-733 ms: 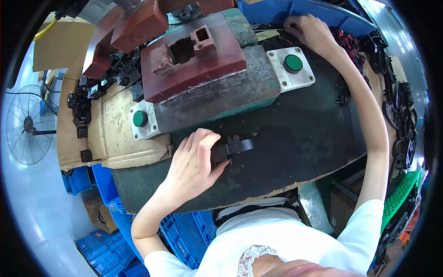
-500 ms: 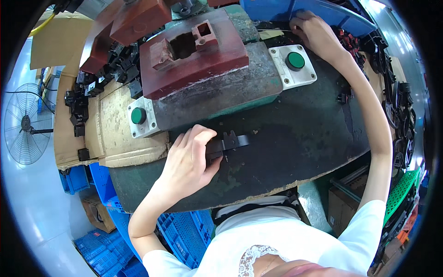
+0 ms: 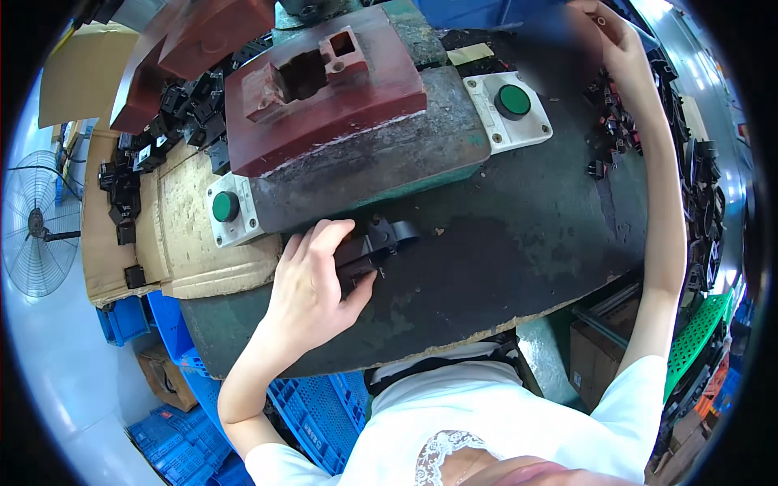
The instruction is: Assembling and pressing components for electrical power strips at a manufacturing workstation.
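Note:
My left hand (image 3: pixel 312 296) is closed around a black plastic part (image 3: pixel 379 243) above the dark worktable. The part's curved, hook-like end sticks out to the right of my fingers, and the rest is hidden in my grip. My right hand (image 3: pixel 616 44) is raised at the far right, near the blue bin, with its fingers curled together. A small ring shape shows at those fingers, too small to name. Ahead of my left hand stands a dark red metal fixture (image 3: pixel 324 121) with square openings, on a grey steel base.
Green push buttons on white boxes flank the base, one at the left (image 3: pixel 225 206) and one at the right (image 3: pixel 513 101). Black parts (image 3: pixel 126 190) lie on cardboard at the left. Small red and black pieces (image 3: pixel 616 130) lie at the right. A blue bin (image 3: pixel 470 12) stands behind.
My right hand has moved up and right from beside the blue bin. The black plastic part in my left hand has turned a little. The whole view has shifted slightly.

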Tool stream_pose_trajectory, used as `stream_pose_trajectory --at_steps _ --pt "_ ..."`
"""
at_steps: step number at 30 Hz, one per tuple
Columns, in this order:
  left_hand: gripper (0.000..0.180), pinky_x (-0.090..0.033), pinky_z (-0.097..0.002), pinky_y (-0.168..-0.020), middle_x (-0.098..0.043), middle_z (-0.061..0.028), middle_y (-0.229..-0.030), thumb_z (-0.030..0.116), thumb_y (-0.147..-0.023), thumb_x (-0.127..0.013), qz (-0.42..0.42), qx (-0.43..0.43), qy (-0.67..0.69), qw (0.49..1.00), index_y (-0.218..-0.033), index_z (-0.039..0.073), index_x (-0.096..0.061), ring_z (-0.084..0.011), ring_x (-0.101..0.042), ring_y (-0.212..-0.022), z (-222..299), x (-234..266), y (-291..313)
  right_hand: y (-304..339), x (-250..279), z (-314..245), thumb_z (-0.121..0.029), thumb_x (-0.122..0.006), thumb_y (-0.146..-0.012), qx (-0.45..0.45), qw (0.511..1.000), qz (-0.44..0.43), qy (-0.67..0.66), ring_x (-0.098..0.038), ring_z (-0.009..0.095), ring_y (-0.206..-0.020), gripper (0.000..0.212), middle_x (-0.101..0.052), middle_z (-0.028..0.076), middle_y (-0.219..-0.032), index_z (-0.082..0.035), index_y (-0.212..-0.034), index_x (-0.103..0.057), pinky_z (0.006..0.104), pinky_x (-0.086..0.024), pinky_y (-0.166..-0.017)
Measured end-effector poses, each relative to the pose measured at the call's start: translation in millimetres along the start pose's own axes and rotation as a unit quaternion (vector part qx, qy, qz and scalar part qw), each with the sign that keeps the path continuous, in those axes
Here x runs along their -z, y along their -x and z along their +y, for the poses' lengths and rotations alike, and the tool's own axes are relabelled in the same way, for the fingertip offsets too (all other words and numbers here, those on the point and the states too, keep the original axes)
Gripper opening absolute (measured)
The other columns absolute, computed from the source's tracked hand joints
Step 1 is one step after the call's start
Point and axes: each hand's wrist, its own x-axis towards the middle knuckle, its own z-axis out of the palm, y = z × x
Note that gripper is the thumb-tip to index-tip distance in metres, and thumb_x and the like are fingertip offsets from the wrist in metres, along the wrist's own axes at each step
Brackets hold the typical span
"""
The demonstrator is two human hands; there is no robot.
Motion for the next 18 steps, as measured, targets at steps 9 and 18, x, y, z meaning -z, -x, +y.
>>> stream_pose_trajectory --at_steps 9,18 --pt "0.066 -0.042 -0.0425 -0.076 -0.053 -0.0192 -0.103 0.005 -0.067 -0.072 -0.004 -0.008 -0.012 1.0 -0.12 0.001 -0.033 -0.0354 -0.055 -0.086 0 -1 0 7 8 -7 -0.014 -0.064 -0.086 0.001 0.999 0.027 -0.046 -0.054 0.008 -0.073 0.013 -0.059 -0.001 -0.078 -0.003 -0.084 -0.059 0.0227 -0.043 -0.069" --pt "0.065 -0.042 -0.043 -0.076 -0.053 -0.0195 -0.103 0.006 -0.067 -0.072 -0.003 -0.007 -0.015 1.0 -0.12 0.001 -0.034 -0.0356 -0.056 -0.087 1 -1 0 13 2 -17 -0.01 -0.069 -0.082 -0.025 0.999 0.034 -0.024 -0.049 0.003 -0.068 0.011 -0.056 -0.005 -0.075 -0.004 -0.081 -0.06 0.0195 -0.04 -0.061"
